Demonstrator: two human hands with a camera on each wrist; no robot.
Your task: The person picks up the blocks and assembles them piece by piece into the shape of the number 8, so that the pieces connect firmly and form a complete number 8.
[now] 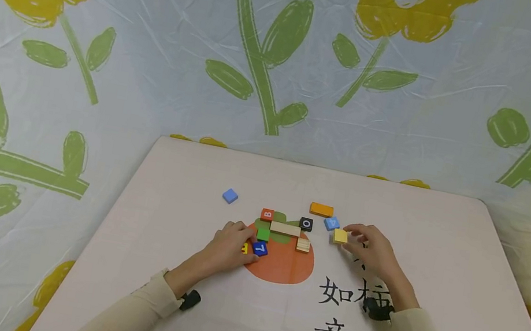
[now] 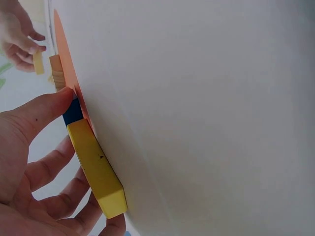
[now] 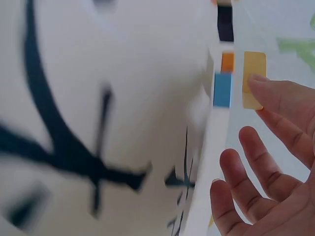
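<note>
Pale yellow block (image 1: 340, 236) is right of the head view's centre, pinched by thumb and forefinger of the right hand (image 1: 376, 255), other fingers loosely parted; the right wrist view shows it raised off the pink tabletop (image 1: 462, 251), which reaches well beyond that hand toward the right side and the far edge. Lower left of it, the left hand (image 1: 229, 246) curls thumb and fingers around the blue 7 block (image 1: 260, 248), just beside a bright yellow block (image 2: 97, 167) whose long side only the left wrist view shows.
</note>
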